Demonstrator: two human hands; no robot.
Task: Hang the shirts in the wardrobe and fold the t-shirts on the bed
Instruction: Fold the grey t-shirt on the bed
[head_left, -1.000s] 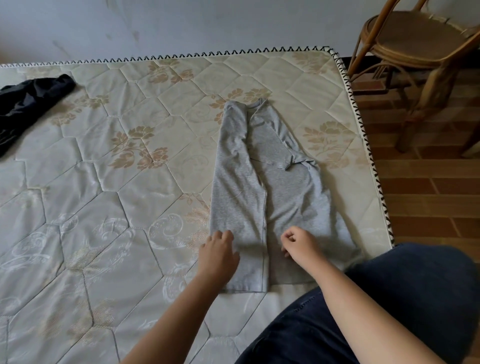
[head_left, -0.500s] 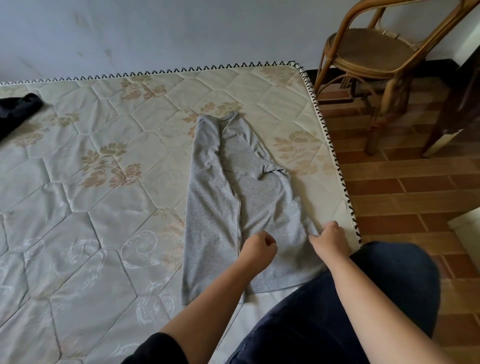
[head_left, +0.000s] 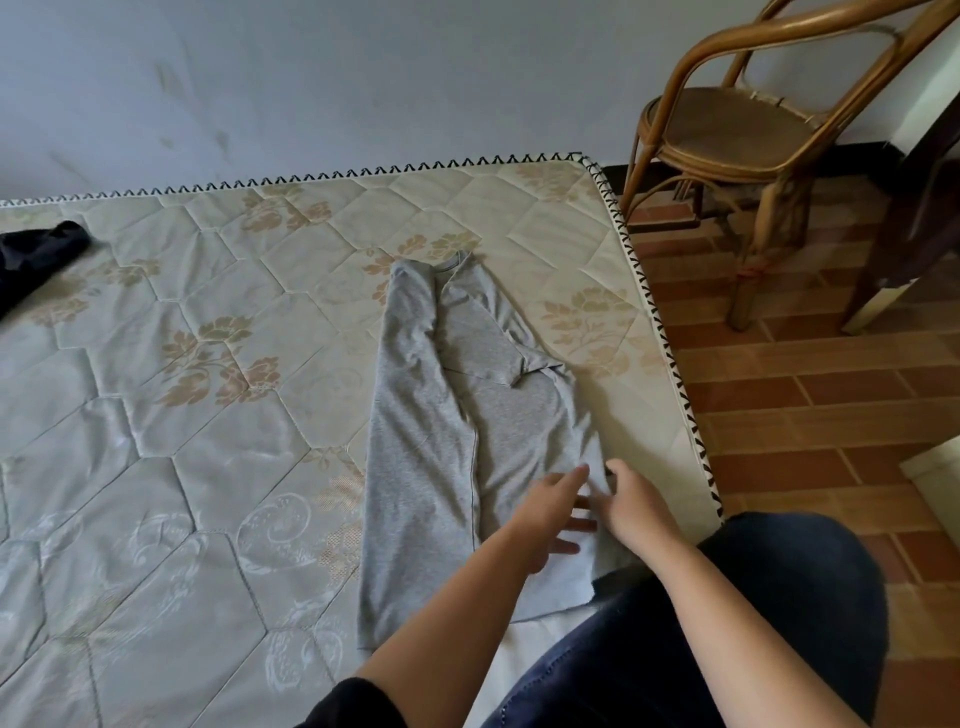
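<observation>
A grey t-shirt (head_left: 426, 415) lies flat on the quilted mattress (head_left: 156, 467), near the bed's right edge, collar toward the wall and both sides folded in to make a long strip. The person kneels at its hem, one knee in dark trousers (head_left: 779, 597) on the bed. Their left hand (head_left: 550, 514) rests on the shirt's lower right part, fingers straight and spread. The right hand (head_left: 631, 512) sits at the shirt's right edge, just beside the left (its fingers are mostly hidden, so I cannot tell whether they pinch the cloth). A black garment (head_left: 31, 254) lies at the far left, and a rattan chair (head_left: 727, 130) stands on the tiled floor.
</observation>
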